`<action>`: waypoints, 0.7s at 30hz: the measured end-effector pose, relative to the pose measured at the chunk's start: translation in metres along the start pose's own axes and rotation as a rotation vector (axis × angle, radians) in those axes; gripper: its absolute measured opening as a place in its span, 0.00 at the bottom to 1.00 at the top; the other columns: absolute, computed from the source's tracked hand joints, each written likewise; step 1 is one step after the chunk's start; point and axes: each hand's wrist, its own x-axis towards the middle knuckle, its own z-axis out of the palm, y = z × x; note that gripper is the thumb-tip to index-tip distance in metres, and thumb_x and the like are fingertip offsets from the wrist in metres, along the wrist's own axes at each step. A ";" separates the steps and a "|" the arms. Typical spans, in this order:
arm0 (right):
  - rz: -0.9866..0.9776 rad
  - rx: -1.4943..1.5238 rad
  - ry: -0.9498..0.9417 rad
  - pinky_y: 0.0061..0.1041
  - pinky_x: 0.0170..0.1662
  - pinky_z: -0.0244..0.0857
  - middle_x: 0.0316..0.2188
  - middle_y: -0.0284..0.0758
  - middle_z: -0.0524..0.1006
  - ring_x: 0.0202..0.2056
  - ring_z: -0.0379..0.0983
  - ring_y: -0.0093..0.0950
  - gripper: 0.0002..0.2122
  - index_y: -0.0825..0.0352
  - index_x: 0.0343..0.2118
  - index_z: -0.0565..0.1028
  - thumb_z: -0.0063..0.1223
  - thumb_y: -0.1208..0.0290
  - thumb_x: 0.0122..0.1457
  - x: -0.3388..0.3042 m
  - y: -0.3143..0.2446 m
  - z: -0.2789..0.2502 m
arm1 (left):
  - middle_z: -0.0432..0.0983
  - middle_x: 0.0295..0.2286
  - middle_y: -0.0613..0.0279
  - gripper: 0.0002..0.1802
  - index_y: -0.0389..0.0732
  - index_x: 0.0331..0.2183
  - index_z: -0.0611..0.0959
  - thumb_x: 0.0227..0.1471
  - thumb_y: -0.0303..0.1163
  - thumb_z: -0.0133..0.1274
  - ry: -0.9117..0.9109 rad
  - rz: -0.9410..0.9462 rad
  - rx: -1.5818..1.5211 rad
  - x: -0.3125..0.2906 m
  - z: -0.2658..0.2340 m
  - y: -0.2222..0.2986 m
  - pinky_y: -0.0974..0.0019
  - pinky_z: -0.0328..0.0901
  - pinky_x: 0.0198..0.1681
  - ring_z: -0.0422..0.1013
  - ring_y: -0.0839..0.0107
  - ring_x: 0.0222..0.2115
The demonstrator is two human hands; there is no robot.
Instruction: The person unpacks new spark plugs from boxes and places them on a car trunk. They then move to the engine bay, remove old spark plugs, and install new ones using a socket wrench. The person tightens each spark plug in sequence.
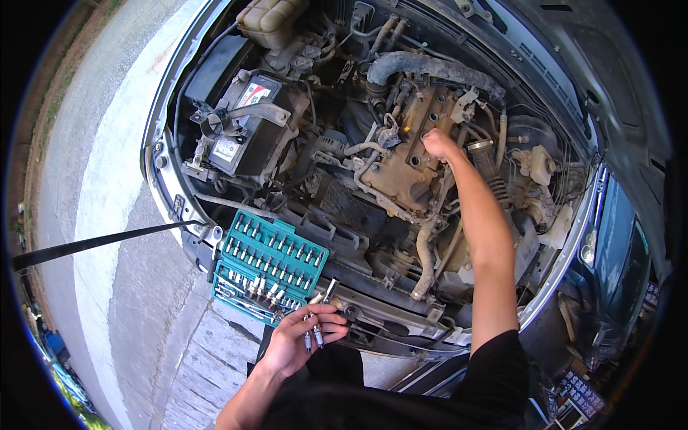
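Left hand grips two spark plugs in front of the valve cover, right hand curled closed over that cover, contents hidden; wells there look open, so work seems part-done.

The top is black and short-sleeved, left hand and right hand bare.

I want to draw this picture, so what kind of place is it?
It looks like an outdoor paved spot, maybe a street or yard used for car repair: sunlit pavement, a car's exposed engine and an open teal tool case.
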 end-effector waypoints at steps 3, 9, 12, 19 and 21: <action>0.084 0.017 -0.063 0.33 0.15 0.50 0.17 0.38 0.72 0.13 0.63 0.28 0.17 0.68 0.29 0.77 0.45 0.61 0.72 0.006 0.002 0.001 | 0.79 0.50 0.38 0.20 0.27 0.57 0.75 0.72 0.29 0.42 -0.008 0.012 0.004 0.001 -0.002 -0.002 0.44 0.74 0.60 0.80 0.48 0.49; -0.083 0.088 0.159 0.38 0.25 0.66 0.21 0.44 0.78 0.20 0.74 0.37 0.17 0.69 0.28 0.81 0.51 0.61 0.68 -0.041 -0.019 -0.007 | 0.79 0.50 0.39 0.19 0.28 0.57 0.76 0.72 0.29 0.42 -0.025 0.013 -0.002 0.004 0.001 -0.003 0.44 0.74 0.59 0.81 0.49 0.49; -0.315 0.104 0.431 0.35 0.38 0.73 0.28 0.44 0.85 0.33 0.83 0.33 0.12 0.66 0.39 0.85 0.54 0.64 0.68 -0.132 -0.052 0.002 | 0.79 0.51 0.39 0.17 0.28 0.56 0.75 0.72 0.26 0.42 -0.045 0.053 -0.025 0.012 0.009 0.001 0.45 0.72 0.62 0.79 0.48 0.52; -0.573 0.574 -0.283 0.27 0.38 0.78 0.28 0.38 0.86 0.33 0.85 0.23 0.10 0.71 0.42 0.79 0.67 0.72 0.64 -0.379 -0.090 0.101 | 0.68 0.63 0.37 0.17 0.31 0.59 0.70 0.73 0.26 0.41 -0.019 0.304 -0.091 0.077 0.044 0.002 0.52 0.63 0.70 0.67 0.50 0.66; -0.459 0.726 -0.241 0.26 0.39 0.78 0.32 0.38 0.86 0.35 0.84 0.22 0.09 0.72 0.45 0.77 0.64 0.77 0.66 -0.397 -0.088 0.119 | 0.67 0.64 0.37 0.18 0.31 0.61 0.69 0.73 0.25 0.41 -0.064 0.352 -0.096 0.091 0.057 -0.003 0.52 0.61 0.71 0.63 0.50 0.68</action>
